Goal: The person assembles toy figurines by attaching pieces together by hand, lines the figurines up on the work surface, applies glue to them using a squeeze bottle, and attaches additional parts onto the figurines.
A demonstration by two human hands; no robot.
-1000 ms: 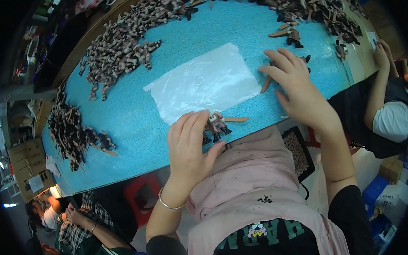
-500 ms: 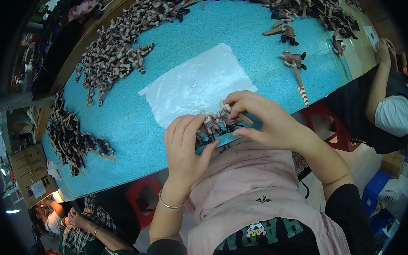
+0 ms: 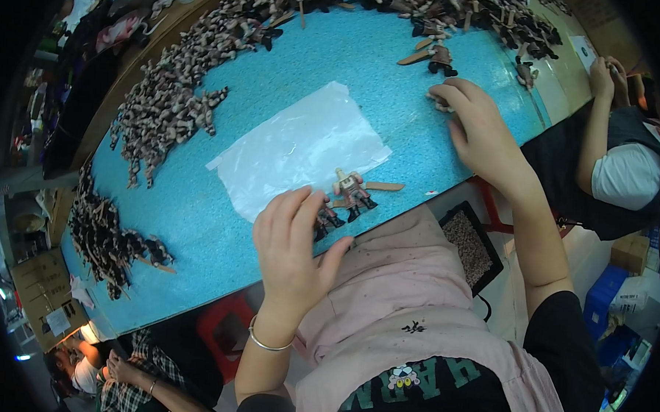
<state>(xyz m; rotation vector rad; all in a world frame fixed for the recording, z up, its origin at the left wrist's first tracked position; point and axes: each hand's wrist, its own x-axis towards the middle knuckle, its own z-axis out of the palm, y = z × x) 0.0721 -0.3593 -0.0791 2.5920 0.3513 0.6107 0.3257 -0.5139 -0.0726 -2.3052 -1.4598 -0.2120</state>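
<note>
At the table's front edge, my left hand (image 3: pixel 291 245) curves round a partly covered toy figure (image 3: pixel 328 219), with its thumb near the boots. Just right of it lies another toy figure (image 3: pixel 353 192), pale on top with dark boots, and a flat brown strip (image 3: pixel 384 186) sticks out beside it. Farther right, my right hand (image 3: pixel 484 132) has its fingertips closed on a small toy figure (image 3: pixel 440 102), which they mostly hide. A white plastic sheet (image 3: pixel 296 142) lies on the blue tabletop (image 3: pixel 189 237) beyond my left hand.
Heaps of figures (image 3: pixel 169 103) line the far left; darker figures (image 3: pixel 104 233) pile nearer. More figures (image 3: pixel 493 22) crowd the far right, with one figure (image 3: pixel 441 61) apart. A person's hands (image 3: pixel 608 78) are at the right; another person's hands (image 3: pixel 120 370) at lower left.
My right hand has left the figures at the front edge and moved right and away to a lone figure. My left hand stays by the row. The whole view has shifted slightly.
</note>
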